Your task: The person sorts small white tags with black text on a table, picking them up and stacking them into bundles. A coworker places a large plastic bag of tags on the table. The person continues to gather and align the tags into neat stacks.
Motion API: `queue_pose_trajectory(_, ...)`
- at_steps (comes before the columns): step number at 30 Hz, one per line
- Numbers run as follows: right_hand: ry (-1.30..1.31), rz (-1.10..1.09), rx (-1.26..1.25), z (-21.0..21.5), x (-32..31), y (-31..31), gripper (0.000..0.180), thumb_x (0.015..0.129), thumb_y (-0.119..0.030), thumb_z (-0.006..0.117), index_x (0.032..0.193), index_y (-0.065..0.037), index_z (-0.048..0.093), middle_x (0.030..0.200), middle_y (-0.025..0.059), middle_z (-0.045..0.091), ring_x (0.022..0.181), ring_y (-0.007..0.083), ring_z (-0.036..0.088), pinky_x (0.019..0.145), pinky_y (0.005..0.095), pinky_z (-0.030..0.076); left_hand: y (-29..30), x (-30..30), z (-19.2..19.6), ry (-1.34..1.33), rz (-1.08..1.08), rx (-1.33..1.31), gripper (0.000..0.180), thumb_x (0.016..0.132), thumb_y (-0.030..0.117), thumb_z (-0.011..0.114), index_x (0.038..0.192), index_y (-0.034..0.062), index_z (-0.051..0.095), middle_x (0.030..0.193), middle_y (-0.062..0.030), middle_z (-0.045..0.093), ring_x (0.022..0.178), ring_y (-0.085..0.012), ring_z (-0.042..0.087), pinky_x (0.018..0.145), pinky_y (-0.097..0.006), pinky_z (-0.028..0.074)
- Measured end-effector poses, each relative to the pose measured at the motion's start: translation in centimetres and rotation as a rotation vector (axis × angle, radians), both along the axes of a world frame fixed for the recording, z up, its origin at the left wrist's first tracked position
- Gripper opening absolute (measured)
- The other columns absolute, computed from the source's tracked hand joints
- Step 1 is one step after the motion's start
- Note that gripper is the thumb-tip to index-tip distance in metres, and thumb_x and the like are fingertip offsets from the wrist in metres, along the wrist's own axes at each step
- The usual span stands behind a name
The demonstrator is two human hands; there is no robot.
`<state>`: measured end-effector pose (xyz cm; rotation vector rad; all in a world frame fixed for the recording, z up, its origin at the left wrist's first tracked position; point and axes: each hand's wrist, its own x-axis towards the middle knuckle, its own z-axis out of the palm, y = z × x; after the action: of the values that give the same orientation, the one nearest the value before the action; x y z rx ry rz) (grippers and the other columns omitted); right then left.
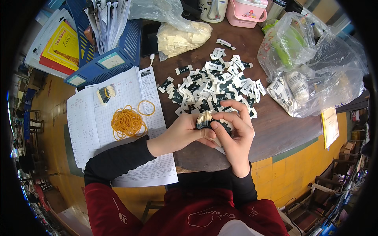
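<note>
Near the table's front edge, my left hand [189, 129] is closed around a stack of black-and-white fabric labels [204, 119]. My right hand [238, 128] meets it from the other side, with thumb and fingers bent around more labels at the stack's right end. Just beyond both hands spreads a loose pile of the same labels [208, 87], lying in all directions. Left of my left forearm, a heap of yellow rubber bands [128, 122] rests on an open notebook [83, 118], with one band apart beside it. A banded bundle of labels [105, 94] lies higher on the page.
A blue file rack [103, 63] full of papers stands at the back left. Beside it sits a plastic bag of cream-coloured pieces [182, 41]. At the back is a pink container [246, 12]. Clear bags [307, 78], one holding wrapped label bundles, cover the table's right side.
</note>
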<state>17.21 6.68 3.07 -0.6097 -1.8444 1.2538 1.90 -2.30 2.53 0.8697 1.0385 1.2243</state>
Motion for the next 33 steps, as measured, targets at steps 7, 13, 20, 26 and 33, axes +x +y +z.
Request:
queue_pose_trajectory(7, 0.028, -0.025, 0.009, -0.1, 0.0, 0.1, 0.017, 0.078, 0.0, 0.073, 0.095, -0.002, 0.072, 0.116, 0.0096, 0.061, 0.072, 0.0111, 0.054, 0.063, 0.0242, 0.043, -0.1, 0.3, 0.1, -0.096, 0.021, 0.024, 0.033, 0.095, 0.017, 0.066, 0.116, -0.0049, 0.056, 0.098, -0.0074, 0.065, 0.092, -0.0196, 0.07, 0.078, -0.031, 0.063)
queue_pose_trajectory(13, -0.018, -0.005, 0.09, 0.0, 0.0, 0.1, 0.017, 0.078, 0.0, 0.072, 0.095, -0.002, 0.071, 0.118, 0.0112, 0.06, 0.072, 0.0123, 0.056, 0.066, 0.0254, 0.046, -0.1, -0.2, -0.7, 0.125, -0.008, 0.022, 0.032, 0.093, 0.023, 0.069, 0.109, -0.0027, 0.06, 0.096, -0.0046, 0.066, 0.088, -0.0142, 0.068, 0.077, -0.028, 0.061)
queue_pose_trajectory(20, -0.022, -0.001, 0.08, 0.1, 0.0, -0.1, 0.017, 0.077, -0.002, 0.075, 0.094, -0.002, 0.071, 0.117, 0.0109, 0.06, 0.073, 0.0131, 0.057, 0.066, 0.0259, 0.047, -0.2, -0.3, -0.6, 0.18, 0.025, 0.091, 0.039, 0.09, 0.035, 0.072, 0.106, 0.0001, 0.063, 0.088, 0.0007, 0.067, 0.082, -0.007, 0.064, 0.073, -0.023, 0.054)
queue_pose_trajectory(26, -0.012, -0.016, 0.147, 0.0, -0.1, 0.2, 0.016, 0.078, -0.001, 0.074, 0.094, -0.003, 0.072, 0.116, 0.0107, 0.061, 0.076, 0.014, 0.058, 0.066, 0.0253, 0.047, -0.2, 0.4, -0.2, -0.093, 0.033, 0.034, 0.049, 0.089, 0.037, 0.071, 0.115, -0.0024, 0.058, 0.097, -0.0071, 0.066, 0.093, -0.0171, 0.069, 0.075, -0.03, 0.062)
queue_pose_trajectory(33, -0.012, 0.022, 0.066, 0.1, -0.1, 0.0, 0.018, 0.078, 0.0, 0.075, 0.095, -0.002, 0.072, 0.116, 0.0096, 0.061, 0.072, 0.0116, 0.055, 0.064, 0.0245, 0.045, -0.3, -0.3, -0.7, 0.102, -0.019, 0.005, 0.053, 0.087, 0.038, 0.072, 0.117, -0.003, 0.057, 0.098, -0.008, 0.066, 0.088, -0.0186, 0.07, 0.077, -0.032, 0.063)
